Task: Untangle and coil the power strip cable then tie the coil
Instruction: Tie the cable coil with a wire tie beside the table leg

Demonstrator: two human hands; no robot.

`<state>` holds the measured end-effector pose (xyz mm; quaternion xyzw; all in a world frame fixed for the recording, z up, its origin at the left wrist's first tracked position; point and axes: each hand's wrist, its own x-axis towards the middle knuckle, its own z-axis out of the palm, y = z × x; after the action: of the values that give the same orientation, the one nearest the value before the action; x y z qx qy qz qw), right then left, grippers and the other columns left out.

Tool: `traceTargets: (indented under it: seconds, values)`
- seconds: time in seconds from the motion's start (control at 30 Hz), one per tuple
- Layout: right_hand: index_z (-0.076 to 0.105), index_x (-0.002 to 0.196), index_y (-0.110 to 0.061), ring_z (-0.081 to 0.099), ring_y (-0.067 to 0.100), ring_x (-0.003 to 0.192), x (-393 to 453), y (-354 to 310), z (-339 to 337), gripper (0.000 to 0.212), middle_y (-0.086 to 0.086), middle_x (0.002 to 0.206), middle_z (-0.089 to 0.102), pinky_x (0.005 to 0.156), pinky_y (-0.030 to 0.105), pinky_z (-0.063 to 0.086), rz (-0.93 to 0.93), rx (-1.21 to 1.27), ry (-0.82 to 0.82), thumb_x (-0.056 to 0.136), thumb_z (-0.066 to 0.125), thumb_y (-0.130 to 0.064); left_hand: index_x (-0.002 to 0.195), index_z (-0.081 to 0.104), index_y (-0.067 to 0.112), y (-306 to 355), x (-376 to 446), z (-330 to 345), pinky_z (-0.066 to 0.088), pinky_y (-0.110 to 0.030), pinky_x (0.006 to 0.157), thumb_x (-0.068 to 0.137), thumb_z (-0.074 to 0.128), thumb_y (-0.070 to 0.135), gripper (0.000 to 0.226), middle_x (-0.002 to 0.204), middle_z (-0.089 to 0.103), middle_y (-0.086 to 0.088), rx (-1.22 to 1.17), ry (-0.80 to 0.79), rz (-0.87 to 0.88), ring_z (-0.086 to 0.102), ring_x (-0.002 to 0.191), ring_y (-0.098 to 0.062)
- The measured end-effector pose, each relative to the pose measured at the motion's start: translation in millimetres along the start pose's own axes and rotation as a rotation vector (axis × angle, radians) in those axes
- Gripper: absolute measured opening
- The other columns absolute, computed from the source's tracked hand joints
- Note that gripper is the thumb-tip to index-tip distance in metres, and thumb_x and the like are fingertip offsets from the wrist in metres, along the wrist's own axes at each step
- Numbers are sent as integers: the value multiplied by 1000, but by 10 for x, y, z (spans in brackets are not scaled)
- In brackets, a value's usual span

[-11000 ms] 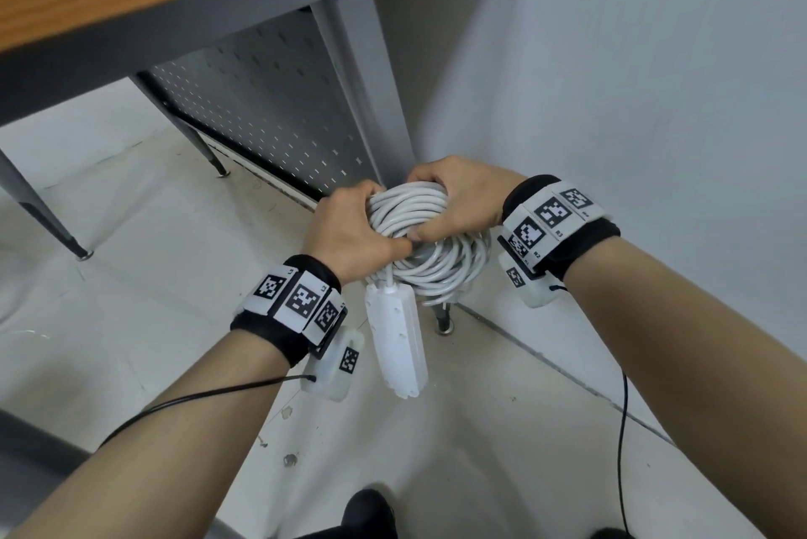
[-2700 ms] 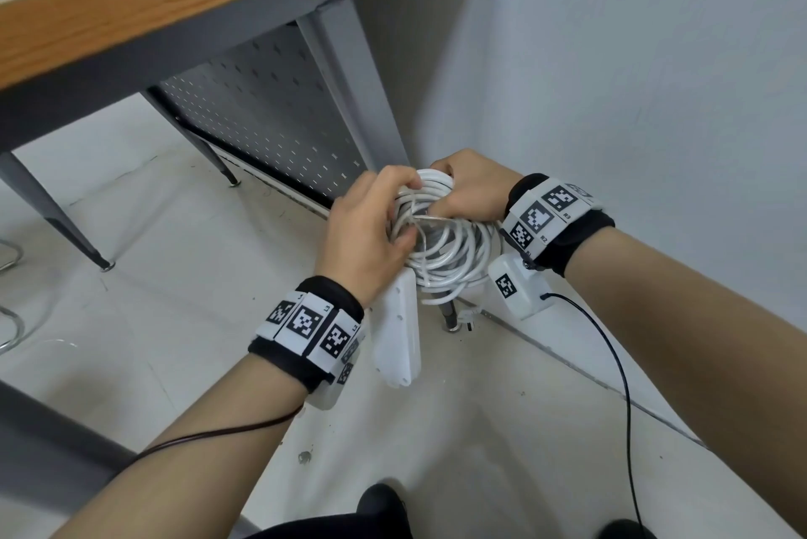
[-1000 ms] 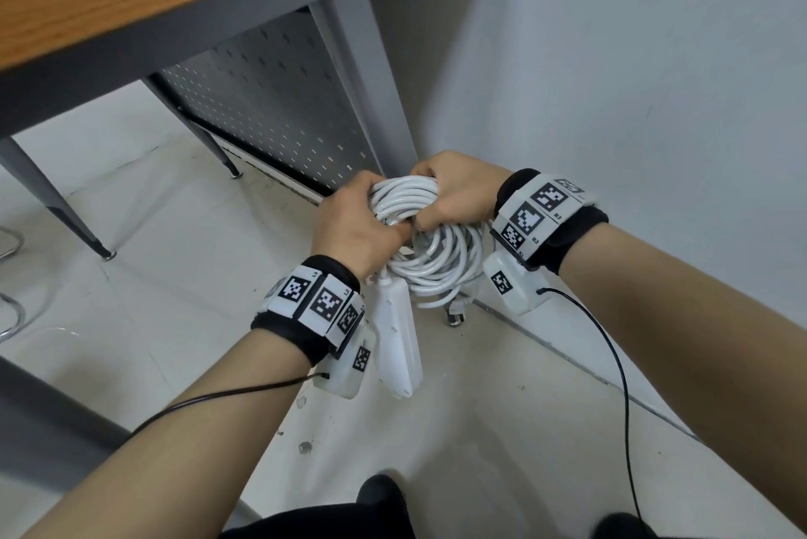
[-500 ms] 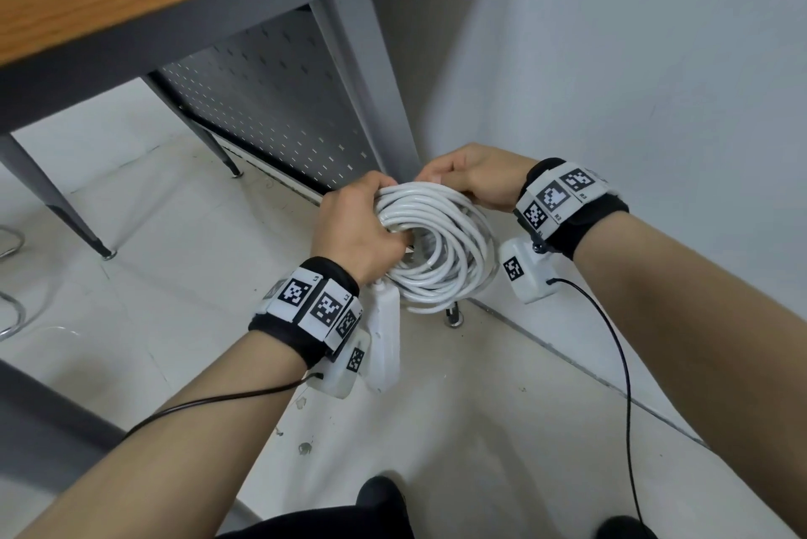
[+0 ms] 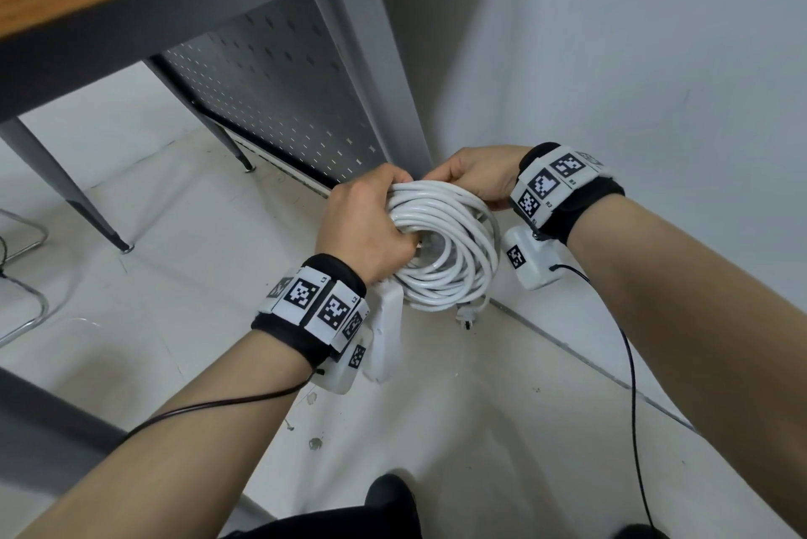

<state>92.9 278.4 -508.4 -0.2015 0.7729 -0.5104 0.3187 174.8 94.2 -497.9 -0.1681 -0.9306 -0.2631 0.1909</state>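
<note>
Gripping the round white cable coil [image 5: 445,246] in mid-air beside the grey desk leg [image 5: 375,71], left hand [image 5: 364,228] curled round its left side, right hand [image 5: 482,176] pinching its top, should keep loops bunched for tying.

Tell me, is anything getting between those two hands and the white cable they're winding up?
Nothing visible does. The left hand already grips the near-left side of the white cable coil, and the right hand holds its far top edge. The power strip hangs below the left wrist, and the plug dangles under the coil, both clear of the fingers.
</note>
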Motion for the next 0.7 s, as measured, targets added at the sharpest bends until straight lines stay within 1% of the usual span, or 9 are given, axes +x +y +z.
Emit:
traceTargets:
  seconds: [0.13,0.2,0.27,0.3,0.33,0.4,0.5,0.6,0.7]
  values:
    - [79,89,-19,69,16,68,-34,-49,9,26,7,81,75,64,28,60,33,-28,-7,85,69,5,90,64,20,27,-3,6,50,-28,68,57,66,26,34,77,65,11,-44,29,57,60,70,-13]
    - [78,87,-19,68,18,72,-45,-79,27,26,8,83,75,69,32,60,30,-49,7,84,70,5,89,64,18,7,-14,14,50,-29,68,58,68,21,32,78,65,10,-55,43,82,60,71,-13]
    - [77,89,-17,67,21,78,-56,-112,60,24,11,88,74,76,37,58,21,-70,2,84,69,5,89,63,18,-26,-24,14,50,-29,68,59,70,16,31,79,65,9,-60,58,95,60,71,-12]
    - [77,91,-16,67,21,79,-61,-126,77,23,12,90,74,77,37,58,18,-88,-2,85,69,5,89,63,17,-39,-29,13,50,-29,68,60,71,15,30,79,65,9,-61,62,97,60,71,-12]
    - [76,93,-16,68,20,80,-66,-136,87,23,11,90,74,76,36,58,13,-106,-1,85,69,4,89,64,17,-46,-33,14,50,-30,68,60,71,15,30,79,65,9,-64,64,96,60,71,-12]
    - [76,96,-16,69,16,78,-72,-148,98,21,8,90,75,72,30,59,-6,-129,13,86,69,2,89,64,17,-53,-34,15,50,-30,68,61,72,15,29,79,66,9,-71,68,91,60,71,-11]
    - [76,92,-21,69,13,76,-91,-144,89,19,3,86,76,67,23,57,-38,-127,40,89,68,-3,89,63,19,-53,-24,13,51,-30,69,60,71,17,30,81,65,9,-96,68,79,60,73,-10]
    - [76,88,-22,68,11,70,-96,-127,77,19,2,81,75,65,23,56,-64,-119,68,91,66,-6,90,63,18,-44,-5,4,51,-32,71,58,72,17,33,85,64,9,-120,67,78,60,77,-11]
    - [76,84,-24,67,10,67,-105,-123,67,18,0,78,75,63,22,54,-67,-148,81,91,67,-10,90,64,15,-38,1,8,51,-35,75,60,75,10,32,89,64,6,-131,77,93,59,83,-15]
